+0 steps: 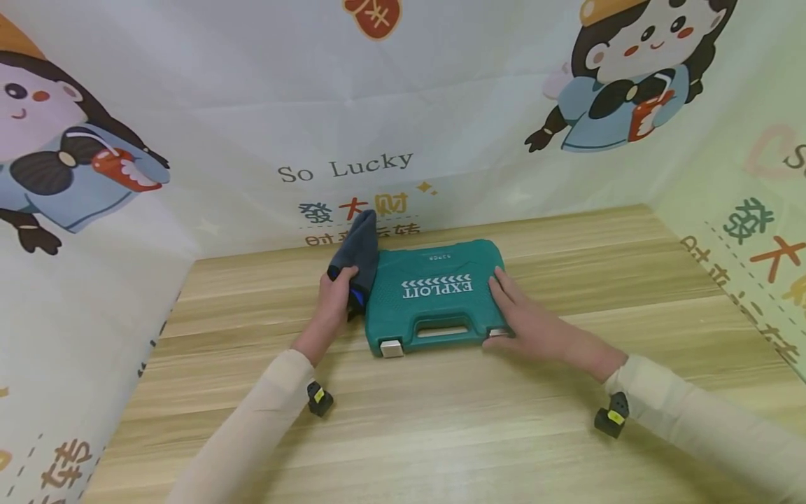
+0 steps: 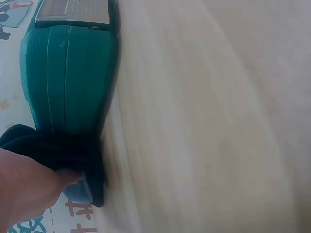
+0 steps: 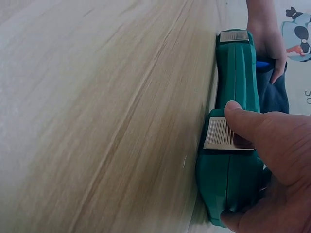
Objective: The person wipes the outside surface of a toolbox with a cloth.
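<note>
A green tool case [image 1: 441,301] lies flat on the wooden table, with its carry handle and two silver latches toward me. Its lid lettering reads upside down. My left hand [image 1: 334,294] grips a bunched dark blue cloth [image 1: 360,245] against the case's left side; a brighter blue patch shows at the cloth's lower edge. In the left wrist view the cloth [image 2: 63,145] touches the case's end wall. My right hand [image 1: 529,318] holds the case's near right corner, its fingers along the lid's right edge. The thumb lies on the right latch [image 3: 223,133] in the right wrist view.
A printed white sheet [image 1: 252,126] with cartoon figures and lettering stands behind the table and along both sides. The bare wooden tabletop [image 1: 441,427] stretches in front of the case. A small black device [image 1: 611,416] hangs at each wrist.
</note>
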`<state>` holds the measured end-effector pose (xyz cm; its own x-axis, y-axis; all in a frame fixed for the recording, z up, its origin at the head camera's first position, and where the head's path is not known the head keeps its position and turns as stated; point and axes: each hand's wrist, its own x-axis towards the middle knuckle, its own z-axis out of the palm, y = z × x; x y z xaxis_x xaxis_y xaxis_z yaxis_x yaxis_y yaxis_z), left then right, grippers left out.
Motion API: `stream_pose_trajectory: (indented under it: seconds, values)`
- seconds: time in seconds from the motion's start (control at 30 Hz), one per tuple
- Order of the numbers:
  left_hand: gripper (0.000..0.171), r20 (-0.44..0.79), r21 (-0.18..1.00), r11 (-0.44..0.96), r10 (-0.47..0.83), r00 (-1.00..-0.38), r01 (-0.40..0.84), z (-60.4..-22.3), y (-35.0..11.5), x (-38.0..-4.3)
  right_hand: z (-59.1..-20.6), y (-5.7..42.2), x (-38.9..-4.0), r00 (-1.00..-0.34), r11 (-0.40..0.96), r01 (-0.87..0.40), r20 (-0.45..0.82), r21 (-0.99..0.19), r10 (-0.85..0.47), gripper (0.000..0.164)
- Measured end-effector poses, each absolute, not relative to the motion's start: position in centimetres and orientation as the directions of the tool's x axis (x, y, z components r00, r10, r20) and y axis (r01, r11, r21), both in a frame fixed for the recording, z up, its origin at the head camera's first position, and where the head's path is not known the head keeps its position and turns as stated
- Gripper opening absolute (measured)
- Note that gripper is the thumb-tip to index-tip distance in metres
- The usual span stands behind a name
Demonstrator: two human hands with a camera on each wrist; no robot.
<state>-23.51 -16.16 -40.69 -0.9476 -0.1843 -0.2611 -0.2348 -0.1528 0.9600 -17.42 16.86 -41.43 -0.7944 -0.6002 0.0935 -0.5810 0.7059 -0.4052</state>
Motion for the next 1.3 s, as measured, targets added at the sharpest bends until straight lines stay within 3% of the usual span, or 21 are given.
stream_pose_trajectory:
  seconds: [0.7,1.3]
  values:
    - [0.056,-0.251,0.944,-0.236,-0.059,-0.966,-0.231,-40.2,-16.9,-18.5,-41.5,16.6,-17.2,-0.802,0.718,-0.576,0.100,-0.390,-0.589,0.098]
    - [0.050,-0.244,0.958,-0.182,-0.119,-0.962,-0.221,-40.3,-16.0,-16.3,-41.5,16.6,-17.0,-0.801,0.716,-0.580,0.108,-0.389,-0.589,0.099]
